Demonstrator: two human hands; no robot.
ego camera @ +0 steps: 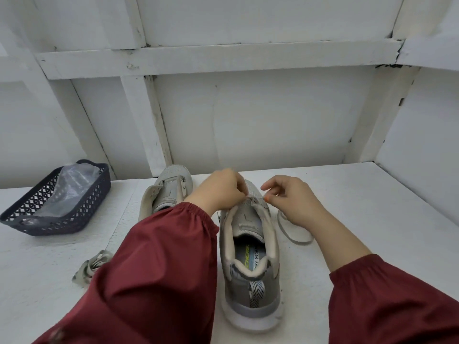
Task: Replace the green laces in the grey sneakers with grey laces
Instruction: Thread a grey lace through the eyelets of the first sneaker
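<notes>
Near sneaker (248, 229) sits heel towards us on the worktop (360, 207), eyelets within easy reach. Our left hand (221, 189) pinches the eyelet edge to steady it, and our right hand (290, 202) pinches the grey lace (295, 235), slack looped beside the shoe. The other sneaker (169, 189) stands laceless, while the old laces (92, 266) lie bunched aside, out of our way

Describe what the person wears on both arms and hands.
Both arms wear loose, shiny dark red sleeves, the left sleeve and right sleeve, each ending in a gathered elastic cuff. The left hand and right hand are bare, without gloves. One nail on the right hand looks orange.
</notes>
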